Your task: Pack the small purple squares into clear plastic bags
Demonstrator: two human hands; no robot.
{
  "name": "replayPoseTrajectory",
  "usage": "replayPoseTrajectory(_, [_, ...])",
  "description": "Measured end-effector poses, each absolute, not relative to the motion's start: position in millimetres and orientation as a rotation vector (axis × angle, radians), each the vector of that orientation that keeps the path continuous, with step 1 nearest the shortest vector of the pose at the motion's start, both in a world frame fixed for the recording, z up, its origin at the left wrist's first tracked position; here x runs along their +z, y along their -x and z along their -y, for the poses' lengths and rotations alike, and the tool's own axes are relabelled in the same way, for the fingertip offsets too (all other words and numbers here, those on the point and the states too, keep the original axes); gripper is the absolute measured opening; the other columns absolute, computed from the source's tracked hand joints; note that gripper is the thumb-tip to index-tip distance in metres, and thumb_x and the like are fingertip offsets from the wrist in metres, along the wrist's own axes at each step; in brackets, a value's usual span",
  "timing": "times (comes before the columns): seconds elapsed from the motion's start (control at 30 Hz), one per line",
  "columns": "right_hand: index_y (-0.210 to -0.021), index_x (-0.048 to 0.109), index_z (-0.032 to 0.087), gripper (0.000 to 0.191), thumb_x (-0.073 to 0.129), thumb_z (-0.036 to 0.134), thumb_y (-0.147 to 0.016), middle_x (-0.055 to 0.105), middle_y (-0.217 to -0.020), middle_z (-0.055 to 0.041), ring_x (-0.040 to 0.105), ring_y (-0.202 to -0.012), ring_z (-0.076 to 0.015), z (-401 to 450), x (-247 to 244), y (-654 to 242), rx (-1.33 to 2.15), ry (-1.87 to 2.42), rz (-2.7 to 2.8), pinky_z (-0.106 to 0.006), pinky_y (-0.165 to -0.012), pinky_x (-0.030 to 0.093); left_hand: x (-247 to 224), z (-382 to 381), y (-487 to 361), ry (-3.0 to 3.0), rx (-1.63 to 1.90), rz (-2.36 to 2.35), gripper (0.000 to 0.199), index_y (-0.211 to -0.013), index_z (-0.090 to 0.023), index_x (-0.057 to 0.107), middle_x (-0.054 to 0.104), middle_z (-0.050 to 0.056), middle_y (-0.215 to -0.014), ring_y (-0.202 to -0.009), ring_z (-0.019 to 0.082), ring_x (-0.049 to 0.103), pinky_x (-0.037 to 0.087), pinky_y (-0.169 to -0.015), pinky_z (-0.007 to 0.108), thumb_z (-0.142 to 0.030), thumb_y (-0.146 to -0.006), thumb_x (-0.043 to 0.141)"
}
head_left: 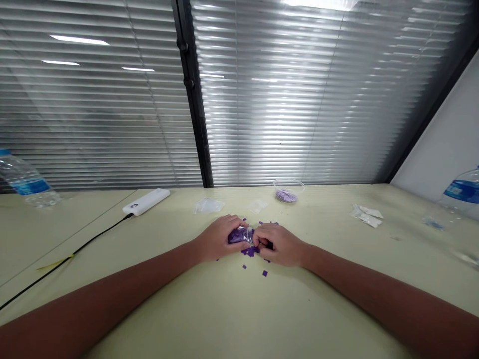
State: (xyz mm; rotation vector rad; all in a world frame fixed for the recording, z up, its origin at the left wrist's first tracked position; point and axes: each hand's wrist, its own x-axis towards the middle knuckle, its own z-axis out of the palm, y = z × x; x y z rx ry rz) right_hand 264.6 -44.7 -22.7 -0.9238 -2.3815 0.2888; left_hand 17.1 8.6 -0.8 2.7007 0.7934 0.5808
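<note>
Silvery horizontal blinds [284,114] rise behind a pale yellow-green surface [232,309], where a small clear plastic bag filled with dark purple pieces [238,235] lies between the two hands. Its long axis runs roughly left to right, from one hand toward the other, with the packed part nearer the left hand [214,242] and the clearer, crinkled end toward the right hand [283,245]. On the left, the grip is closed around the bag, fingers along the far edge and thumb along the near one. On the right, the fingers are curled in at the clear end, seemingly touching it; whether they pinch the plastic or a loose piece, I cannot tell. Small flat purple squares [265,273] are scattered under and around both hands, and a round clear plastic tub holding pale purple pieces [289,180] sits beyond the right hand.
</note>
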Motion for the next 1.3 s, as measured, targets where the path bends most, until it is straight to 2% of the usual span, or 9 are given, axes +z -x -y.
replayPoseTrajectory(0.9, [-0.087, 0.058, 0.022, 0.017, 0.060, 0.008, -0.079, 0.052, -0.071, 0.0056, 0.050, -0.071, -0.0131, 46.3, -20.1, -265.3, 0.296, 0.924, 2.382, -0.026, -0.077, 0.040, 4.5, -5.6, -19.4, -2.694, 0.553, -0.818, 0.042, -0.118, -0.025, 0.065, 0.067, 0.005, -0.109, -0.100, 0.025, 0.061, 0.046, -0.084, 0.035, -0.054, -0.089, 0.069])
replayPoseTrajectory(1.3, [-0.086, 0.057, 0.021, 0.016, 0.060, 0.008, -0.078, 0.053, -0.072, 0.0049, 0.049, -0.070, -0.0133, 46.8, -19.7, -263.8, 0.288, 0.937, 2.385, -0.025, -0.073, 0.039, 0.9, -8.1, -18.0, -2.691, 0.573, -0.806, 0.044, -0.119, -0.025, 0.065, 0.067, 0.006, -0.108, -0.099, 0.026, 0.061, 0.047, -0.083, 0.036, -0.057, -0.090, 0.067])
